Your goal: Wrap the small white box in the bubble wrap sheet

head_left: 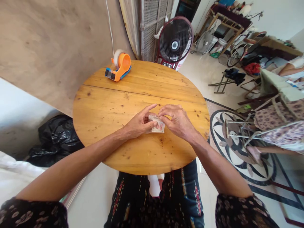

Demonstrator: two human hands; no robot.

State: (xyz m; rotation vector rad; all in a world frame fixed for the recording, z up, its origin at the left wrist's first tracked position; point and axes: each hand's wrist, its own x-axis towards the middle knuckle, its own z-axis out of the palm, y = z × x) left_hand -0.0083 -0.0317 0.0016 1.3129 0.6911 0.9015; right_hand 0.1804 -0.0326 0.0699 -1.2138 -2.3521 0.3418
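Note:
A small pale packet with red print (157, 125) lies at the middle of a round wooden table (114, 107), pinched from both sides. My left hand (140, 123) grips its left end with thumb and curled fingers, index finger stretched out over the top. My right hand (177, 122) holds its right end with bent fingertips. Both hands rest on the tabletop and cover part of the packet.
An orange and blue tape dispenser (120, 67) stands at the table's far edge. Behind the table stands a dark floor fan (175, 39). A black bag (55, 139) lies on the floor at the left. Chairs and cluttered furniture (273, 120) fill the right side.

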